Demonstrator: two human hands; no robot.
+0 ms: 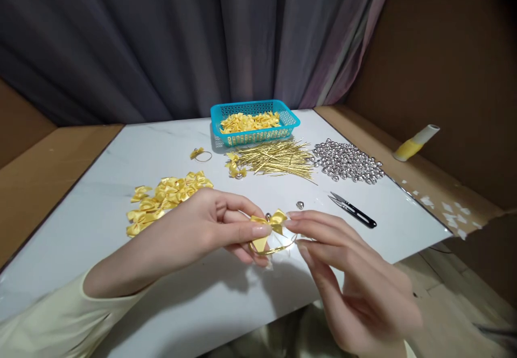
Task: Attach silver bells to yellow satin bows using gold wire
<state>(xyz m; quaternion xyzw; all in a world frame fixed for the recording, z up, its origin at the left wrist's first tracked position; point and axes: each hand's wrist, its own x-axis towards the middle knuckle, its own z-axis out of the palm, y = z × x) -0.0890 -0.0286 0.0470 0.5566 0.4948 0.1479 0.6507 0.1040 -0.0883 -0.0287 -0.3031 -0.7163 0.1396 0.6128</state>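
Note:
Over the front of the white table, my left hand (pixel 218 223) pinches a yellow ribbon bow (pixel 278 219) between thumb and fingers. A small silver bead (pixel 268 216) sits at the middle of the bow. Below it curves a loop of gold wire (pixel 278 249), which runs from my left fingers across to the right. My right hand (pixel 355 272) has its thumb and fingertips closed on the right side of that loop, with the upper fingers close to the bow's right wing. A single silver bead (pixel 300 205) lies on the table just beyond my right fingers.
A pile of yellow bows (pixel 169 199) lies left. Behind stands a blue basket (pixel 215 118) of yellow pieces. Gold wires (pixel 278 159), silver beads (pixel 347 161), black thread snips (pixel 353 211) and a finished-looking ring (pixel 202 156) surround the hands. A yellow-white roll (pixel 416 142) stands right.

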